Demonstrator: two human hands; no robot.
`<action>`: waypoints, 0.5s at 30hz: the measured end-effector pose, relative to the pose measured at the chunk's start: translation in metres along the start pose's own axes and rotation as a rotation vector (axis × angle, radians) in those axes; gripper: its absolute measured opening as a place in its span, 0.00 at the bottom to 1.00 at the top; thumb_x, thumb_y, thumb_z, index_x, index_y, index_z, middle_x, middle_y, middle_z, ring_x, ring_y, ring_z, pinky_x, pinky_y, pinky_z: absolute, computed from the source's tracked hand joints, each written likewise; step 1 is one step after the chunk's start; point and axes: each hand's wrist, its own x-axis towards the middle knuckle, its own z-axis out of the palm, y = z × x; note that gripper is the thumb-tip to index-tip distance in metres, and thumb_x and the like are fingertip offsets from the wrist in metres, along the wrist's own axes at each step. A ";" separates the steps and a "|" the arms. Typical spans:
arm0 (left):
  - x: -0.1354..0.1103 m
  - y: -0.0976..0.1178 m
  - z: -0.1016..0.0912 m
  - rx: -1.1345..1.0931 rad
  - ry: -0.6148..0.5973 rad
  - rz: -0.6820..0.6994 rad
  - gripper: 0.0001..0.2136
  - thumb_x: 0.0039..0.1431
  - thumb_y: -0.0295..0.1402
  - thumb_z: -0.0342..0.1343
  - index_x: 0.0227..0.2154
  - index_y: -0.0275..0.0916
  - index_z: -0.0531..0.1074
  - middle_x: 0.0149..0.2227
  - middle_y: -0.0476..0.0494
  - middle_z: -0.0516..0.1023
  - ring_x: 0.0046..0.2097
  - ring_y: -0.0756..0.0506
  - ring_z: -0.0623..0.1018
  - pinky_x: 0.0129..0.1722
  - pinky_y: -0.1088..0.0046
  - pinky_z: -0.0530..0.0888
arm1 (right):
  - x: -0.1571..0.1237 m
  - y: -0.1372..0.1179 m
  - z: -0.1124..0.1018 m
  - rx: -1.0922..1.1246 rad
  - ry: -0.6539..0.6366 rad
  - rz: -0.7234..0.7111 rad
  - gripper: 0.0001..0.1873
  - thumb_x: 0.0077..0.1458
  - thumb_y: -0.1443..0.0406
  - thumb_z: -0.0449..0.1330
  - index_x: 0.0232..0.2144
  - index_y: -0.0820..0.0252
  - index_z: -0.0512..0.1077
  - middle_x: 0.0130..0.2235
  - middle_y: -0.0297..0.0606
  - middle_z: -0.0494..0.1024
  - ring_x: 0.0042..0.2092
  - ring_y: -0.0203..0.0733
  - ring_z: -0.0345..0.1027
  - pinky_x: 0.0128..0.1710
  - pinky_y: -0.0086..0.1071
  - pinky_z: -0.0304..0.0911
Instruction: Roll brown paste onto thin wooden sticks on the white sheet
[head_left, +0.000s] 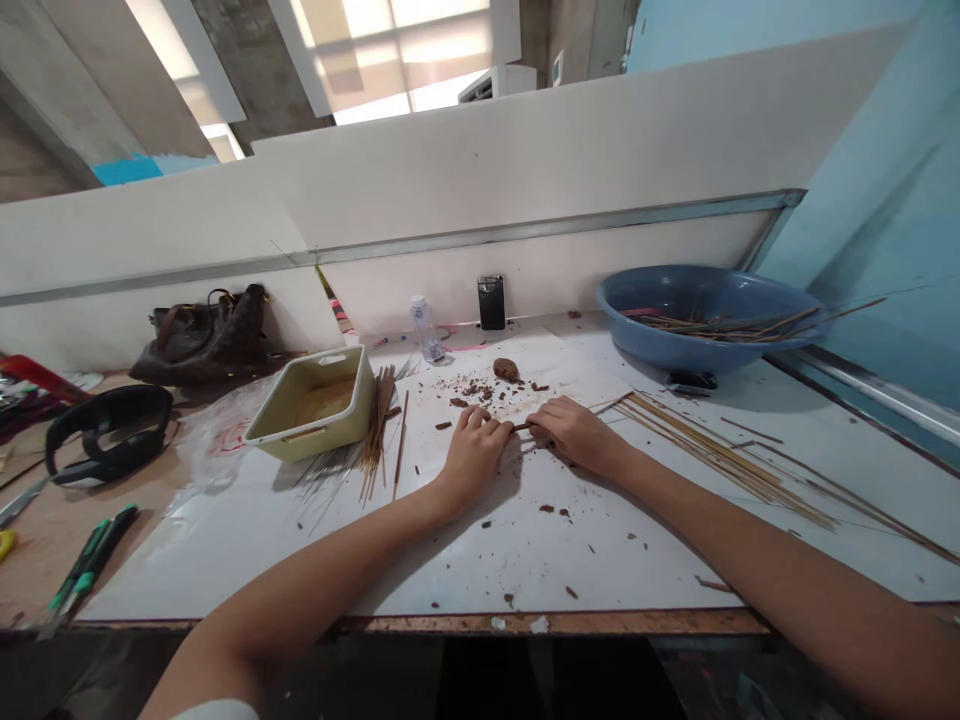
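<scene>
My left hand [472,458] and my right hand [574,430] rest close together on the white sheet [360,575]. Between them runs a thin brown stick [520,427], pinched in the fingers of both hands. Its ends are hidden by my fingers. Just beyond the hands lies a round brown lump [505,370] with dark crumbs [480,388] scattered about it. To the right of my right hand spreads a loose bundle of long tan sticks [712,450]. Shorter brown sticks [375,430] lie to the left of my left hand.
A yellow-green basin [307,440] stands left, near a plastic bag [221,430], a black headset-like object [109,435] and green-black cutters [94,560]. A clear bottle [426,330] and a black phone [491,302] stand at the back. A blue tub [675,345] of sticks sits back right.
</scene>
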 end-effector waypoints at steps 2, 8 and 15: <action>-0.001 -0.002 0.000 -0.022 -0.020 -0.008 0.09 0.74 0.26 0.56 0.44 0.41 0.82 0.38 0.40 0.86 0.48 0.35 0.78 0.55 0.51 0.74 | 0.000 0.000 0.000 0.005 -0.002 -0.006 0.12 0.78 0.67 0.53 0.44 0.60 0.78 0.38 0.44 0.81 0.42 0.51 0.72 0.47 0.43 0.66; 0.000 -0.003 -0.004 -0.061 -0.130 -0.041 0.12 0.71 0.24 0.54 0.44 0.40 0.84 0.39 0.35 0.85 0.52 0.32 0.78 0.53 0.47 0.76 | 0.003 -0.002 -0.003 0.037 -0.027 0.004 0.13 0.76 0.69 0.54 0.44 0.61 0.79 0.38 0.45 0.82 0.42 0.51 0.73 0.48 0.43 0.67; 0.002 -0.005 -0.007 -0.080 -0.130 -0.071 0.18 0.73 0.26 0.52 0.60 0.39 0.79 0.44 0.33 0.85 0.54 0.31 0.78 0.56 0.47 0.76 | 0.004 -0.003 -0.009 0.035 -0.041 0.041 0.18 0.79 0.59 0.52 0.55 0.61 0.79 0.47 0.52 0.85 0.47 0.56 0.78 0.51 0.49 0.70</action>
